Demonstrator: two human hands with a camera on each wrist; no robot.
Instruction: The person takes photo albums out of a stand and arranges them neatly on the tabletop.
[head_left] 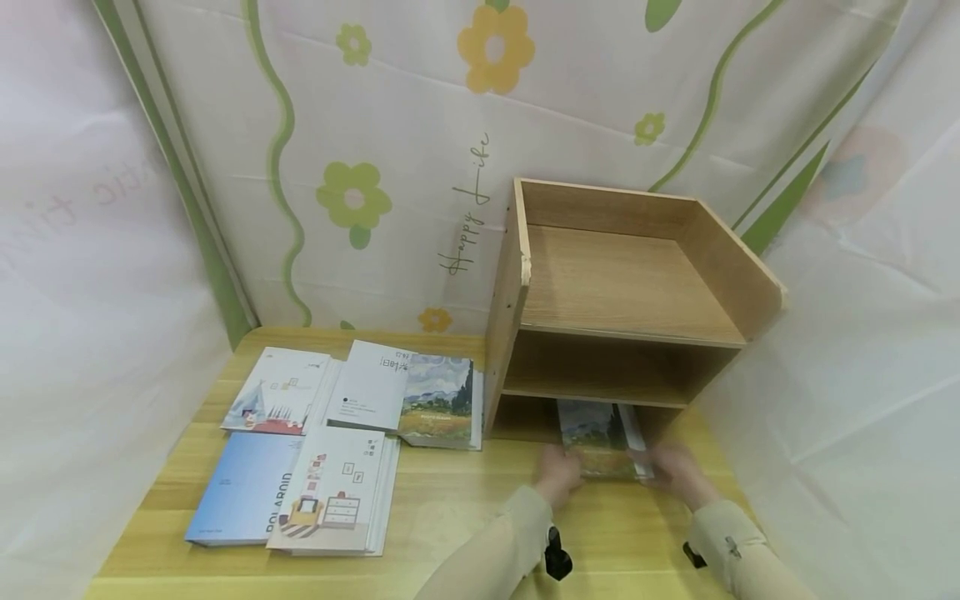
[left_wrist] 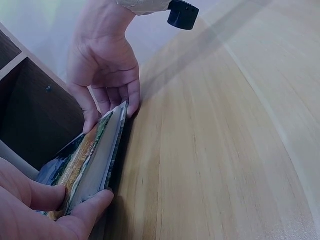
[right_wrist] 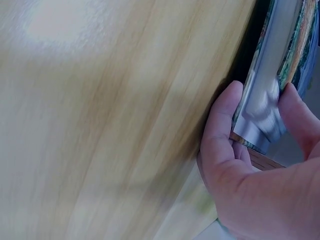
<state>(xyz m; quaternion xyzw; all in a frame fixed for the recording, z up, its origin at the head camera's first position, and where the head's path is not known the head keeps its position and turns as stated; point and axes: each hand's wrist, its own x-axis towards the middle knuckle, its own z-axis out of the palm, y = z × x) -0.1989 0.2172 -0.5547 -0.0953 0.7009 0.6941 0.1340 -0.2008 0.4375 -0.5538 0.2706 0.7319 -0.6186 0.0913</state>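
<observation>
A photo album (head_left: 596, 442) with a painted landscape cover lies partly inside the lowest compartment of the wooden shelf (head_left: 630, 333); its front end sticks out over the table. My left hand (head_left: 558, 475) pinches its left front corner, thumb and fingers on opposite covers in the left wrist view. At the opposite corner my right hand (head_left: 675, 473) grips the same album (right_wrist: 262, 85), its thumb on the painted cover and fingers beneath. The album's far end is hidden under the middle board. Both hands are slightly blurred in the head view.
Left of the shelf lie several albums: a white one with a tent (head_left: 277, 392), a plain white one (head_left: 367, 387), another landscape one (head_left: 437, 398), a blue one (head_left: 240, 487) and one with a furniture drawing (head_left: 337, 492). Printed curtains (head_left: 405, 108) enclose the table (head_left: 442, 517).
</observation>
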